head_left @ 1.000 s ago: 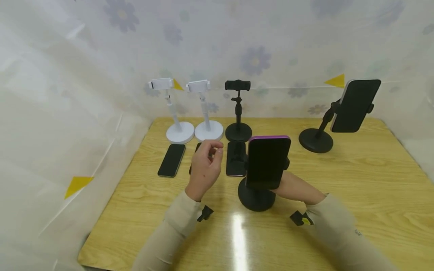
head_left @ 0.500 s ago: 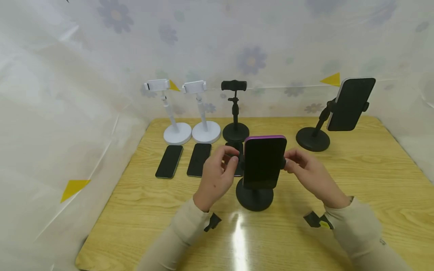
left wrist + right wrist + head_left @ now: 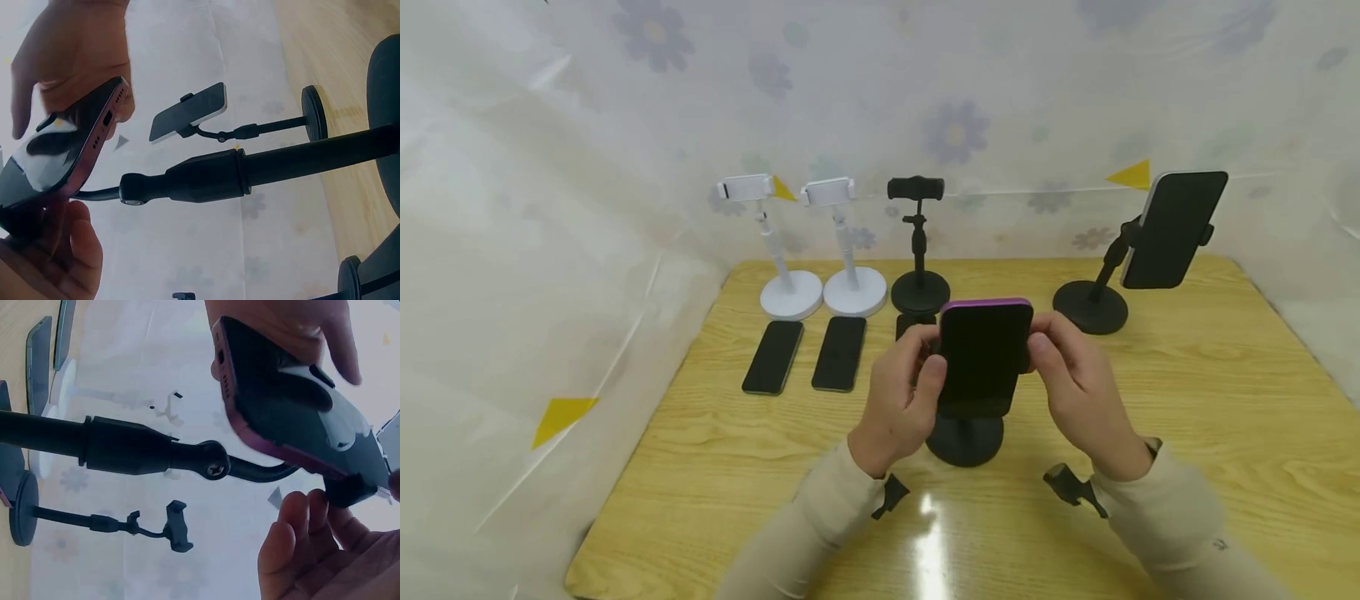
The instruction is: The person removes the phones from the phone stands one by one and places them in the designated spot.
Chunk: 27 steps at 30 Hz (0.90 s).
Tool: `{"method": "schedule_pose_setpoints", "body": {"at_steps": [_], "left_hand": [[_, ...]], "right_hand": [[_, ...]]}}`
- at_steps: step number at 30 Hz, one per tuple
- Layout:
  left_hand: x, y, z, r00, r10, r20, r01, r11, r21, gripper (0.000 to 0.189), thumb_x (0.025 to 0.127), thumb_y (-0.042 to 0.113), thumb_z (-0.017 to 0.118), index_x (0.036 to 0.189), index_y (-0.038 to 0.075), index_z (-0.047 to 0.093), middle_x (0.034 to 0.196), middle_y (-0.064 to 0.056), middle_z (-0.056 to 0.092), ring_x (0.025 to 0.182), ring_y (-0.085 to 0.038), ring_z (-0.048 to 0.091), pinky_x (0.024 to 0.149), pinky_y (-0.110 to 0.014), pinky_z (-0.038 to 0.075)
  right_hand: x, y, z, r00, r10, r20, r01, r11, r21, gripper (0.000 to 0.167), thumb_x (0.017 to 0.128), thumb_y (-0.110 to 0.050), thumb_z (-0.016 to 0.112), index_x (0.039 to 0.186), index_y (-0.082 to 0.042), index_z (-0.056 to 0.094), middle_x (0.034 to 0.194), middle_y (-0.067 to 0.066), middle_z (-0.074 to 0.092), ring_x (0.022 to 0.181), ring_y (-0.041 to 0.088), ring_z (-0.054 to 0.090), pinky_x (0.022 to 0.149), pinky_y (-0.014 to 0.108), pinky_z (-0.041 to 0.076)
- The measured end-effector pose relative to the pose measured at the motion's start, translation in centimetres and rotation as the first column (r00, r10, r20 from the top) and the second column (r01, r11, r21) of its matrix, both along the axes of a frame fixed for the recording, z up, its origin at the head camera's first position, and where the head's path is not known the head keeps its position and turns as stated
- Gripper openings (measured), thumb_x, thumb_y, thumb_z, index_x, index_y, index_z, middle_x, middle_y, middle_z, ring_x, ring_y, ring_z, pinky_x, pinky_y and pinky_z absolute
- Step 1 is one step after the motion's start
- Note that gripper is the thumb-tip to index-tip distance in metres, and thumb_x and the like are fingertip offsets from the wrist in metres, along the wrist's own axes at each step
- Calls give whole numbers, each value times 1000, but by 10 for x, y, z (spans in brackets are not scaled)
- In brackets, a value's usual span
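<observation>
A smartphone (image 3: 987, 354) with a purple-pink edge stands upright in the clamp (image 3: 350, 490) of a black phone stand (image 3: 964, 442). My left hand (image 3: 898, 400) grips its left side, thumb toward the front and fingers bent behind. On the opposite side, my right hand (image 3: 1084, 392) pinches the right edge beside the clamp, with its thumb at the screen side. Both wrist views show the phone from below, tilted above the stand's black stem (image 3: 206, 178). Part of the left clamp arm is hidden behind the left hand.
Two white phone stands (image 3: 792, 293) and a black one (image 3: 920, 292) line the back. Before them lie dark phones (image 3: 772, 358), one partly covered by the left hand. At the back right, another black stand (image 3: 1090, 308) holds a white-edged phone (image 3: 1176, 229).
My left hand has moved right, up to the phone's left edge. My right hand came out from behind the phone to its right edge. The stand stays nearly in place.
</observation>
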<state>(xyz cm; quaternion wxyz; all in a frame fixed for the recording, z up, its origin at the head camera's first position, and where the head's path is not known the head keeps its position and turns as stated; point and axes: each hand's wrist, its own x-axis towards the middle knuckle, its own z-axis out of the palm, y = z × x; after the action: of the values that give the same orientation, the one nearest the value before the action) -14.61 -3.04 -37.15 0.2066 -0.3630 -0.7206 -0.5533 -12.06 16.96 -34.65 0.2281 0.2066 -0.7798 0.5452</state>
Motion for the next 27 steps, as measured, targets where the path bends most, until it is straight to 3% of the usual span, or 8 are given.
{"method": "schedule_pose_setpoints", "body": {"at_steps": [2, 7, 12, 20, 27], "left_hand": [[2, 2, 1, 1000, 22, 5, -22, 999, -26, 46, 108, 39, 34, 118, -1, 55, 94, -14, 70, 75, -17, 70, 66, -18, 57], [5, 4, 2, 996, 58, 70, -54, 996, -66, 26, 107, 21, 42, 120, 1, 53, 97, -15, 73, 78, -19, 75, 66, -16, 57], [5, 3, 4, 992, 96, 81, -88, 991, -100, 22, 106, 16, 42, 118, 2, 53, 93, -14, 73, 72, -17, 73, 62, -15, 55], [2, 5, 11, 973, 148, 177, -128, 984, -121, 21, 107, 19, 41, 113, 3, 54, 86, -12, 70, 69, -16, 69, 58, -19, 53], [0, 8, 15, 960, 206, 189, -175, 970, -169, 22, 107, 20, 40, 108, 3, 54, 62, -4, 48, 50, -8, 45, 46, -22, 40]], "right_hand": [[-1, -4, 1, 1000, 9, -27, -8, 1000, 31, 18, 100, -2, 48, 106, -2, 65, 89, -8, 66, 76, 2, 61, 72, 13, 48], [-4, -10, 0, 999, -23, -44, 27, 994, 102, 23, 99, -2, 53, 117, -6, 67, 99, 4, 74, 86, -5, 68, 77, 10, 53], [-4, -14, 0, 997, -49, -54, 54, 994, 92, 20, 99, -4, 55, 114, -5, 68, 95, 11, 74, 81, -6, 68, 70, 11, 52], [-5, -16, 8, 996, -60, 67, 57, 997, 46, 18, 100, -8, 55, 109, -11, 70, 72, -5, 62, 59, 8, 55, 57, 21, 47], [-8, -17, 13, 991, -39, 126, 39, 999, -2, 15, 100, -9, 54, 100, -7, 68, 68, -9, 57, 57, 11, 52, 54, 23, 47]]}}
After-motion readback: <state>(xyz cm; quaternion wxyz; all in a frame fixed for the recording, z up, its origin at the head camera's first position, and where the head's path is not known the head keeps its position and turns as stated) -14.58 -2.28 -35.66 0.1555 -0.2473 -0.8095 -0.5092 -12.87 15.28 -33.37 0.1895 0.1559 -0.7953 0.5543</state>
